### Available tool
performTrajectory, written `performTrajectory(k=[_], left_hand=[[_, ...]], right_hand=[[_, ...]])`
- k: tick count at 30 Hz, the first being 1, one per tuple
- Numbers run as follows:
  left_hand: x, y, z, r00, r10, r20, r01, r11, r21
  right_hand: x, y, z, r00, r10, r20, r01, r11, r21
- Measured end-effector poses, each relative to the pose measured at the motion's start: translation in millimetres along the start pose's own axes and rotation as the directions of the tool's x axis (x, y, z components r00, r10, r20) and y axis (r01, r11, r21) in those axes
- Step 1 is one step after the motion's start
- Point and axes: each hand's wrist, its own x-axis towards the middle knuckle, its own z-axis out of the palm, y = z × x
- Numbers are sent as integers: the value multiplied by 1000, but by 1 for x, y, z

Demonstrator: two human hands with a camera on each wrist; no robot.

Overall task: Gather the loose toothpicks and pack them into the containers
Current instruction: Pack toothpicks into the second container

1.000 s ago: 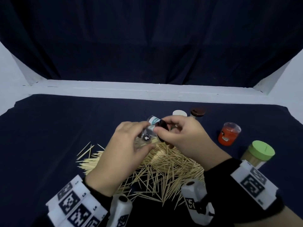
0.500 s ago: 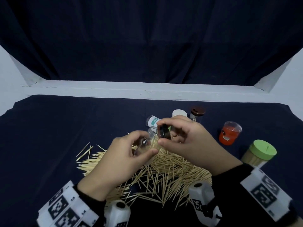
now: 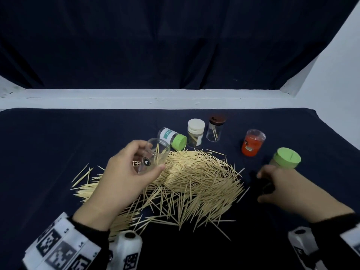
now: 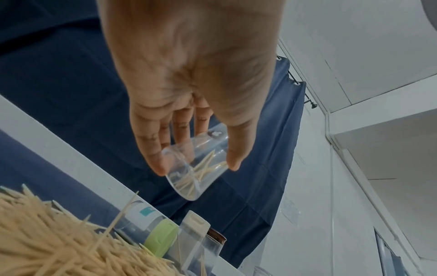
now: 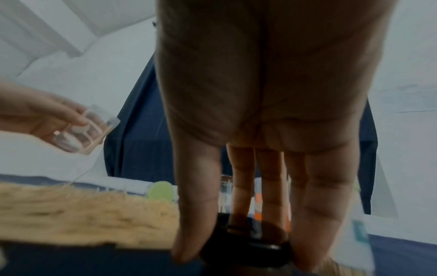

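While the left hand (image 3: 124, 178) grips a clear jar (image 3: 153, 154) holding a few toothpicks above the toothpick pile (image 3: 187, 184), the right hand (image 3: 282, 190) holds a black lid (image 5: 246, 252) against the table (image 3: 58, 143), right of the pile.

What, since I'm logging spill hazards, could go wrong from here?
1. The left hand holds the lidless clear jar tilted; the few toothpicks inside might slide out.
2. The right hand holds the black lid low, close to the green-lidded container, and could knock it over.
3. On the dark cloth, a black lid may be hard to spot.
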Motion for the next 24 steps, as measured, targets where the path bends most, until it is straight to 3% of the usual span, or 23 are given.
performTrajectory(k=[3,9,12,15,19,24], left_hand=[[-1,0,2,1000,0,3,0,1000,0],[-2,4,4,1000,-4,16,4,1000,-3],[-3,4,5,1000,-12,16,12,1000,-4],[-3,3,4,1000,-22,17,22,1000,-14],[-3,5,3,1000,-13,19,13,1000,-1],[-3,2,2,1000,-8,7,8,1000,12]], right_hand=[[-1,8,4,995,34,91,-24,993,-114],[3,6,2,991,-10,130,45,963,-265],[-1,-6,-7,983,-168,70,182,942,-284],[-4,-29,-8,937,-344,68,348,895,-278],[1,-51,8,894,-439,90,431,786,-444],[17,-61,13,856,-505,112,493,730,-473]])
